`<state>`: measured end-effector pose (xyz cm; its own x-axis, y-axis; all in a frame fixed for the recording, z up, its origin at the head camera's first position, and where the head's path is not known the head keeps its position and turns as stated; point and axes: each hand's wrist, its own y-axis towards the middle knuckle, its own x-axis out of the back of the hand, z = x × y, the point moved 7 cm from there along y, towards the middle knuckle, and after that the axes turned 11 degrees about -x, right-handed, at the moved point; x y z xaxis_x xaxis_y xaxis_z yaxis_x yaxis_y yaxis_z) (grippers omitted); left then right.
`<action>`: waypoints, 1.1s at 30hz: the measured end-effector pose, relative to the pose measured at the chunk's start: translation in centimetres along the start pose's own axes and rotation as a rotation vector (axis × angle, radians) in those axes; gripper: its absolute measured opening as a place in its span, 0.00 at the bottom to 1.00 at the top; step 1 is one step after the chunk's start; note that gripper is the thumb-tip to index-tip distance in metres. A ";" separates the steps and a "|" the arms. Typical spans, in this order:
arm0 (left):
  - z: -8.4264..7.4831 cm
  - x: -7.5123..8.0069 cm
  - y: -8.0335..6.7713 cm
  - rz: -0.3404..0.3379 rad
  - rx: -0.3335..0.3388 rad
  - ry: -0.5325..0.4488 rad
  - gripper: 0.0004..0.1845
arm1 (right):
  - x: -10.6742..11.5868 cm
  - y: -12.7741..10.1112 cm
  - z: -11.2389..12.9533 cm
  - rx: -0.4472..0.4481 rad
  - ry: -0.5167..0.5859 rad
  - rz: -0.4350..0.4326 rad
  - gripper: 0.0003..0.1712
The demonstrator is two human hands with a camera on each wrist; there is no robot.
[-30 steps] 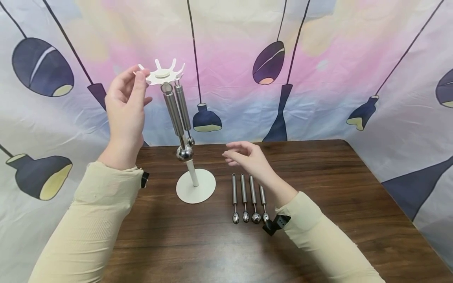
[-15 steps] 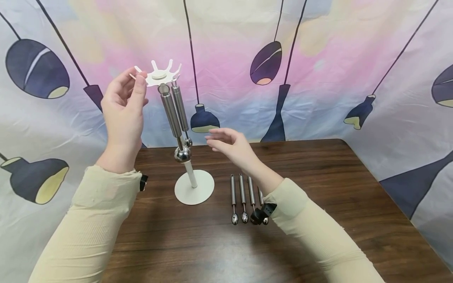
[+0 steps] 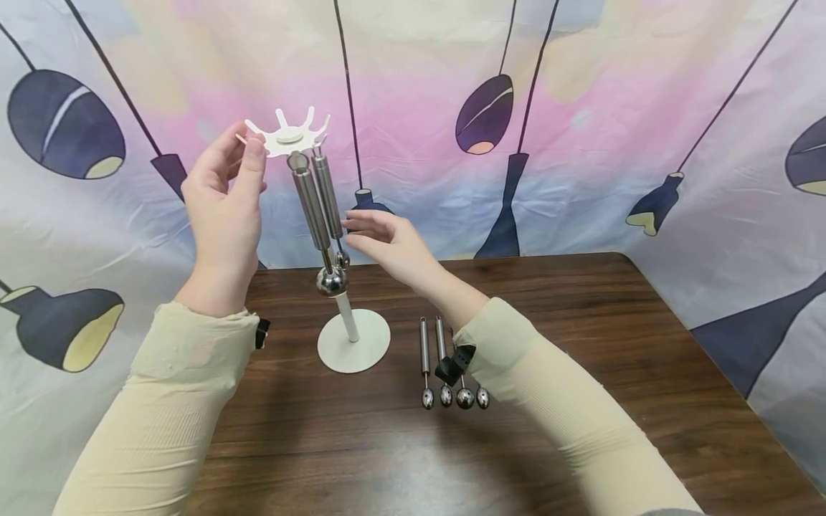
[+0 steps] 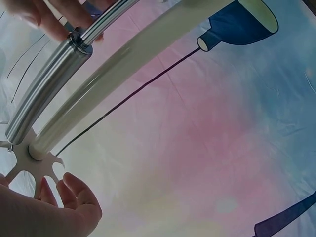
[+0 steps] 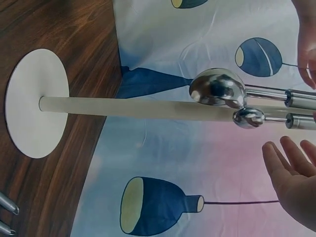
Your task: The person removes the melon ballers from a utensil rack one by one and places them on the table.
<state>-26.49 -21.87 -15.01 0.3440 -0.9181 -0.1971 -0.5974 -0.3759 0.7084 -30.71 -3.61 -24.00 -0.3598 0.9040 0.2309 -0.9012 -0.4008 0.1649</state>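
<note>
Fingers [image 3: 248, 154] of the left hand [image 3: 222, 208] pinch the rack [image 3: 288, 137] top — right hand [image 3: 387, 244] spread loose beside two hanging scoops [image 3: 316, 208].
Only the head view shows four scoops [image 3: 452, 358] lying on the brown table [image 3: 581, 344] — lamp-print cloth [image 3: 581, 107] behind.

Four scoops [image 3: 454, 365] lie right of the stand [image 3: 353, 340]

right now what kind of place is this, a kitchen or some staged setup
Most likely a staged tabletop setup, not a working kitchen: a printed lamp-pattern cloth backdrop hangs behind a wooden table, which holds only a white utensil stand and a row of steel scoops.
</note>
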 end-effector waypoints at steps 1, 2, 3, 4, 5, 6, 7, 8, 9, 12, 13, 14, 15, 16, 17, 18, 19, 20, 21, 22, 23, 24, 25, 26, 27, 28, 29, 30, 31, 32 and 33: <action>0.0 0.0 0.0 -0.001 -0.001 0.003 0.18 | -0.2 0.2 0.2 0.004 0.005 0.009 0.27; 0.0 0.0 0.1 -0.003 -0.003 0.005 0.17 | -0.3 0.3 0.4 0.006 0.006 0.013 0.27; 0.0 0.0 0.1 -0.004 -0.005 0.006 0.17 | -0.4 0.4 0.5 0.010 0.005 0.014 0.27; 0.0 0.0 0.1 -0.007 -0.005 0.006 0.17 | -0.5 0.6 0.7 0.016 0.004 0.014 0.27; -0.1 0.1 0.1 -0.007 -0.013 0.011 0.17 | -0.6 0.6 0.9 0.020 0.008 0.012 0.27; -0.2 0.1 0.1 -0.006 -0.021 0.016 0.16 | -0.7 0.7 1.1 0.025 0.015 0.010 0.27; -0.2 0.1 0.1 -0.007 -0.026 0.017 0.16 | -0.8 0.8 1.2 0.029 0.021 0.007 0.27; -0.3 0.1 0.1 -0.007 -0.031 0.018 0.16 | -0.9 0.9 1.4 0.031 0.026 0.002 0.26; -0.4 0.0 0.1 -0.006 -0.035 0.020 0.17 | -0.9 1.0 1.5 0.035 0.036 -0.001 0.26; -0.4 0.0 0.1 -0.006 -0.033 0.015 0.17 | -0.9 1.2 1.6 0.029 0.061 -0.022 0.24; -0.4 0.0 0.1 -0.006 -0.030 0.012 0.17 | -0.9 1.2 1.7 0.028 0.064 -0.031 0.23; -0.4 0.0 0.1 -0.005 -0.028 0.014 0.17 | -0.8 1.2 1.7 0.027 0.069 -0.039 0.23; -0.4 0.0 0.1 -0.005 -0.028 0.015 0.17 | -0.8 1.2 1.8 0.027 0.071 -0.045 0.22; -0.3 0.0 0.1 -0.005 -0.027 0.016 0.17 | -0.8 1.1 1.8 0.027 0.070 -0.051 0.21; -0.3 0.0 0.1 -0.005 -0.027 0.018 0.17 | -0.7 1.1 1.9 0.028 0.070 -0.054 0.20; -0.3 0.0 0.1 -0.005 -0.028 0.021 0.17 | -0.7 1.0 1.9 0.029 0.068 -0.057 0.20; -0.3 0.0 0.1 -0.004 -0.028 0.023 0.18 | -0.7 0.9 2.0 0.031 0.067 -0.058 0.19; -0.2 0.0 0.1 -0.005 -0.024 0.022 0.18 | -0.6 0.9 2.1 0.032 0.067 -0.059 0.19; -0.2 0.0 0.1 -0.005 -0.020 0.021 0.18 | -0.6 0.8 2.2 0.033 0.070 -0.060 0.19; -0.2 0.0 0.0 -0.004 -0.016 0.021 0.19 | -0.5 0.7 2.2 0.032 0.073 -0.062 0.19; -0.1 0.0 0.0 -0.004 -0.013 0.020 0.19 | -0.5 0.6 2.3 0.032 0.078 -0.065 0.19; -0.1 0.0 0.0 -0.004 -0.010 0.020 0.20 | -0.4 0.6 2.4 0.033 0.084 -0.067 0.19; -0.1 0.0 0.0 -0.003 -0.007 0.018 0.20 | -0.3 0.5 2.5 0.034 0.091 -0.070 0.19; -0.1 0.0 0.0 -0.004 -0.006 0.019 0.20 | -0.2 0.5 2.5 0.036 0.098 -0.073 0.20; -0.1 0.0 0.0 -0.004 -0.007 0.021 0.20 | -0.2 0.4 2.7 0.037 0.104 -0.075 0.20; -0.1 0.0 0.0 -0.005 -0.008 0.022 0.20 | -0.1 0.3 2.7 0.038 0.111 -0.077 0.20; -0.1 0.0 0.0 -0.006 -0.008 0.021 0.20 | 0.0 0.2 2.8 0.040 0.118 -0.079 0.19; -0.1 0.0 0.0 -0.008 -0.008 0.020 0.20 | 0.0 0.1 3.0 0.042 0.124 -0.080 0.19; -0.1 0.0 0.0 -0.010 -0.008 0.019 0.20 | 0.1 0.0 3.1 0.043 0.129 -0.082 0.19; -0.2 0.0 0.0 -0.012 -0.009 0.021 0.19 | 0.2 -0.1 3.2 0.044 0.130 -0.084 0.18; -0.2 0.1 0.0 -0.013 -0.009 0.021 0.19 | 0.2 -0.3 3.3 0.046 0.129 -0.084 0.18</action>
<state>-26.34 -21.89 -14.94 0.3670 -0.9101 -0.1924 -0.5863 -0.3869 0.7118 -29.75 -3.76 -20.86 -0.3141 0.9451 0.0897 -0.9185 -0.3265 0.2233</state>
